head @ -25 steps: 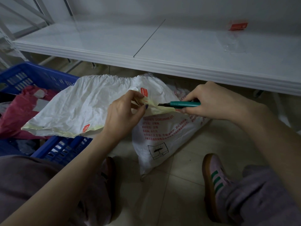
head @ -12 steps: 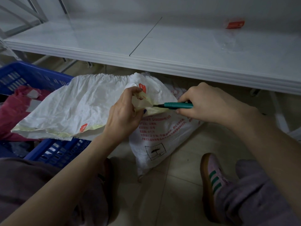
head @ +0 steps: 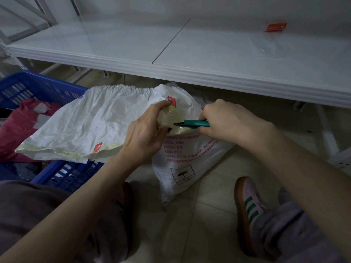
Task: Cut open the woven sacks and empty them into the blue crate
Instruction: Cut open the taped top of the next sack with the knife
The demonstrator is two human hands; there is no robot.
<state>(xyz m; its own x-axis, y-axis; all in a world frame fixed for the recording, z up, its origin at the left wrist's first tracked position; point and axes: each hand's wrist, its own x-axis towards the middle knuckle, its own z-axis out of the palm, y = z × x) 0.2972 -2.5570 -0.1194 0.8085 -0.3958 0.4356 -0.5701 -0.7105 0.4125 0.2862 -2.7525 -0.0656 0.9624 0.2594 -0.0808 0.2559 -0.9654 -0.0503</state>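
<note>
A white woven sack [head: 190, 156] with red print stands on the floor in front of me, its top taped in yellowish tape. My left hand [head: 146, 133] pinches the taped top edge of this sack. My right hand [head: 228, 122] grips a green utility knife [head: 195, 123], its blade pointing left at the tape just beside my left thumb. A second, flattened white sack [head: 91, 122] lies across the rim of the blue crate [head: 43, 90] at the left.
A pink-red bag [head: 20, 122] lies in the crate. A low white shelf [head: 190, 54] runs across the back, with a small red label [head: 275, 27] on it. My shoes [head: 248, 207] and knees frame the tiled floor below.
My right hand has pushed the knife leftwards along the taped top toward my left hand. My left hand has lifted and folded the sack's edge a little higher.
</note>
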